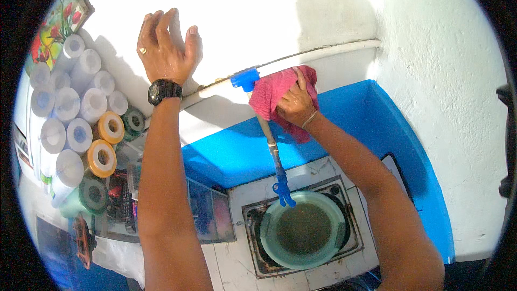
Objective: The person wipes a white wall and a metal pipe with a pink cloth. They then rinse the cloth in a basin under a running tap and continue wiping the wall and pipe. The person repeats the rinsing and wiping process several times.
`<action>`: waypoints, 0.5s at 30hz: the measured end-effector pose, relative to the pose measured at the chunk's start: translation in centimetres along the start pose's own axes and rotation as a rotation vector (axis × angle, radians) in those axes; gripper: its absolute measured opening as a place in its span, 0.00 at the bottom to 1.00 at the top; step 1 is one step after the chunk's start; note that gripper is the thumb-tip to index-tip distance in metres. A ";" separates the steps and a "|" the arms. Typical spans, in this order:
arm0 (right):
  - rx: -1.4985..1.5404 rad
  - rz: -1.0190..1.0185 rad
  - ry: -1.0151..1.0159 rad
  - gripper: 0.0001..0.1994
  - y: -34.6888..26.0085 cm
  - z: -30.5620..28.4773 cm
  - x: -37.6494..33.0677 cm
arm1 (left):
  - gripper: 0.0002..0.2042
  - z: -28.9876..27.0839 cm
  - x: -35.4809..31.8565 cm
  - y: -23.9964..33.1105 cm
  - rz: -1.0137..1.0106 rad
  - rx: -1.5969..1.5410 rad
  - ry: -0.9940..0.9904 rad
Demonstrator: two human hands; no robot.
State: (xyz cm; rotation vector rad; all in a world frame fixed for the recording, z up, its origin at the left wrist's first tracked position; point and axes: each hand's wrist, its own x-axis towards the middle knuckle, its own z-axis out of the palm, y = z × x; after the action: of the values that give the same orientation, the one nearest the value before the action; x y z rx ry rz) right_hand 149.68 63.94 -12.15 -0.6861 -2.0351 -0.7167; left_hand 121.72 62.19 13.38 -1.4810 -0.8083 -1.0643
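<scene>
white plaster wall takes up most of what i'm looking at, rough and painted, with a bright blue band running along its lower part into the corner on my right. below that there's a grimy tiled sink recess with a pale green basin sitting in it, murky water inside. over on my left a whole stack of white filter cartridges and spools is piled up, a couple with orange rims, and a framed flower picture hangs above them. a white pipe runs along the wall at an angle, and from a blue fitting on it a thin pipe drops down to a blue tap hanging right over the basin's rim. my left hand is flat against the wall above the pipe, fingers spread and gripping nothing, with a black watch on the wrist and a ring on one finger. my right hand is closed on a pink-red rag, bunched up and pressed against the wall just under the white pipe, right beside the blue fitting and covering the top of the thin pipe. there's a thin band on that wrist too.
</scene>
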 end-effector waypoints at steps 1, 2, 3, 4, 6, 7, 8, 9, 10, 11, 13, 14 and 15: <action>-0.004 0.008 -0.069 0.09 0.1 0.2 -0.2 | 0.25 0.0 0.0 0.0 -0.011 0.000 -0.011; -0.046 0.040 -0.184 0.11 0.0 0.3 -0.9 | 0.24 0.0 0.1 0.0 -0.003 0.007 -0.004; -0.089 0.073 -0.298 0.13 -0.4 0.5 -2.0 | 0.24 -0.1 0.1 0.0 -0.003 0.016 -0.005; -0.071 0.060 -0.384 0.16 -1.0 0.4 -3.8 | 0.24 -0.2 0.1 0.0 0.002 0.020 -0.015; 0.019 -0.004 -0.608 0.22 -1.7 0.3 -6.7 | 0.25 -0.2 0.3 0.1 0.001 -0.004 -0.007; 0.005 -0.005 -0.514 0.23 -1.7 0.2 -7.2 | 0.25 -0.4 0.2 0.1 0.002 -0.007 0.003; -0.005 0.023 -0.506 0.23 -1.7 -0.1 -7.3 | 0.26 -0.3 0.3 0.1 0.009 -0.031 0.015; 0.014 0.095 -0.555 0.24 -1.5 -0.4 -6.6 | 0.26 -0.3 0.3 0.2 0.003 -0.051 0.026; 0.280 0.297 -0.243 0.24 -1.1 -0.7 -5.2 | 0.26 -0.3 0.3 0.2 -0.003 -0.050 0.011; 0.396 0.413 -0.039 0.24 -0.9 -1.4 -3.2 | 0.26 -0.2 0.2 0.1 -0.015 -0.069 -0.005; 0.141 0.314 0.191 0.22 -1.0 -3.0 1.6 | 0.26 -0.2 0.0 0.0 -0.024 -0.032 -0.016; -0.010 0.260 0.230 0.21 -1.3 -3.2 4.6 | 0.26 -0.2 -0.1 0.1 -0.044 -0.058 -0.030; -0.198 0.239 0.165 0.20 -2.0 -3.4 7.2 | 0.26 -0.2 -0.2 0.0 -0.045 -0.083 -0.025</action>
State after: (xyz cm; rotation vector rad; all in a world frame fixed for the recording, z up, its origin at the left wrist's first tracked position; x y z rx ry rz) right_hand 146.57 61.63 -4.86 -0.9342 -1.7121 -0.8113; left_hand 121.63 62.02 13.19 -1.5546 -0.8272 -1.1267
